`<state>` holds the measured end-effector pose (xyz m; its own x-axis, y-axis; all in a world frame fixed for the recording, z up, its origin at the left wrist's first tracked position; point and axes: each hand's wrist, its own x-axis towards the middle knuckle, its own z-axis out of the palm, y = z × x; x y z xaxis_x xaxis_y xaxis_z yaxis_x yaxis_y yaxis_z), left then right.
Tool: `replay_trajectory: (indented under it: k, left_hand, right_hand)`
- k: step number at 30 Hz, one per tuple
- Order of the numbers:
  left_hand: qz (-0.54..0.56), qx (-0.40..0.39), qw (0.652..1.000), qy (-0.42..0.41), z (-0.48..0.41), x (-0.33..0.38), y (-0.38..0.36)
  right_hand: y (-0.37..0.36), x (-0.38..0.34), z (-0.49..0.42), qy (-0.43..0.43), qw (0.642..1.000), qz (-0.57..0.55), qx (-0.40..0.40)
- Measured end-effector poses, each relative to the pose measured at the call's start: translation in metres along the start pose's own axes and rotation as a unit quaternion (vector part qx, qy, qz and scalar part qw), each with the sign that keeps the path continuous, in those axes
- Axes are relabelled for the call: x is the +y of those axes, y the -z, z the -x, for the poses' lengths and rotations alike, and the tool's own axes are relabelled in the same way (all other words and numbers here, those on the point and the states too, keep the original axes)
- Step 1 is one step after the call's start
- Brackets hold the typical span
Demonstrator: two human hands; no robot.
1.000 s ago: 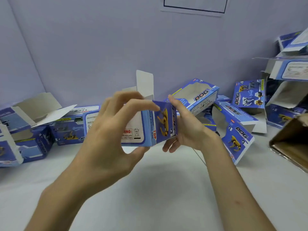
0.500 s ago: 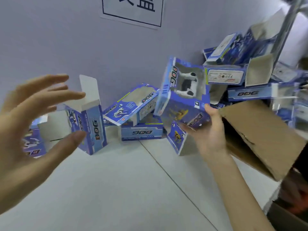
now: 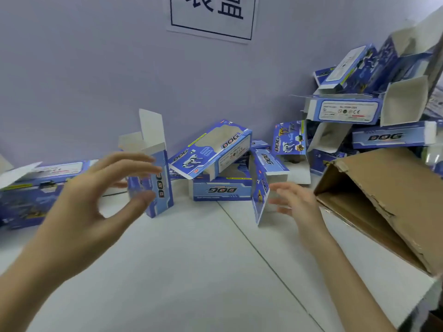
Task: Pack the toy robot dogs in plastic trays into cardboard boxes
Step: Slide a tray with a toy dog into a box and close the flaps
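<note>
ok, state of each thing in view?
Left hand: grip open, holds nothing.
Right hand: grip open, holds nothing.
Upright box: standing on end, top flaps open.
Window box: tilted, resting on flat box.
Brown carton: on its side, open.

Printed sign (image 3: 211, 17) on lilac wall (image 3: 84, 68); white table (image 3: 179, 271) below
</note>
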<state>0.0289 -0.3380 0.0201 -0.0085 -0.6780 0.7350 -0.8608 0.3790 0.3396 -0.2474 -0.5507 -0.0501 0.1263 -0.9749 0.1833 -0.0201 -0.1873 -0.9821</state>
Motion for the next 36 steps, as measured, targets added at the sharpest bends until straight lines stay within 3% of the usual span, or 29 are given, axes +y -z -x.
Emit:
replay_trajectory:
  k: [5, 10, 13, 15, 17, 19, 21, 23, 25, 28, 30, 32, 36]
  left_hand:
    - [0.027, -0.084, 0.987, 0.131, 0.005, 0.014, 0.008]
    - [-0.018, -0.296, 0.916, 0.272, 0.012, -0.005, 0.019]
    - [-0.053, -0.355, 0.877, 0.319, 0.016, -0.014, 0.025]
    - [-0.055, -0.344, 0.878, 0.327, 0.017, -0.017, 0.029]
    - [-0.041, -0.325, 0.885, 0.331, 0.019, -0.020, 0.033]
    - [-0.024, -0.309, 0.892, 0.330, 0.020, -0.024, 0.038]
    - [-0.016, -0.272, 0.904, 0.329, 0.021, -0.028, 0.042]
    - [-0.025, -0.185, 0.924, 0.334, 0.021, -0.032, 0.046]
    - [-0.030, -0.047, 0.935, 0.350, 0.019, -0.038, 0.048]
    - [-0.015, 0.138, 0.917, 0.374, 0.016, -0.044, 0.049]
    - [-0.023, 0.203, 0.901, 0.383, 0.015, -0.048, 0.050]
    - [-0.041, 0.226, 0.886, 0.402, 0.017, -0.052, 0.050]
    - [-0.054, 0.178, 0.872, 0.452, 0.023, -0.060, 0.055]
  right_hand:
    - [-0.074, -0.044, 0.010, 0.093, 0.990, 0.013, -0.106]
    - [-0.158, -0.064, 0.014, 0.229, 0.959, 0.053, -0.159]
    - [-0.205, -0.062, 0.005, 0.351, 0.915, 0.124, -0.158]
    - [-0.228, -0.059, -0.011, 0.391, 0.881, 0.204, -0.169]
    - [-0.243, -0.056, -0.029, 0.365, 0.866, 0.283, -0.194]
    - [-0.250, -0.050, -0.043, 0.326, 0.859, 0.324, -0.227]
    - [-0.253, -0.045, -0.048, 0.324, 0.868, 0.313, -0.210]
    - [-0.250, -0.046, -0.043, 0.326, 0.895, 0.249, -0.176]
    - [-0.244, -0.049, -0.030, 0.333, 0.912, 0.175, -0.161]
    - [-0.237, -0.053, -0.005, 0.386, 0.904, 0.136, -0.126]
    - [-0.235, -0.054, 0.012, 0.419, 0.889, 0.140, -0.119]
    - [-0.235, -0.056, 0.026, 0.434, 0.878, 0.129, -0.157]
    - [-0.237, -0.063, 0.043, 0.430, 0.855, 0.162, -0.242]
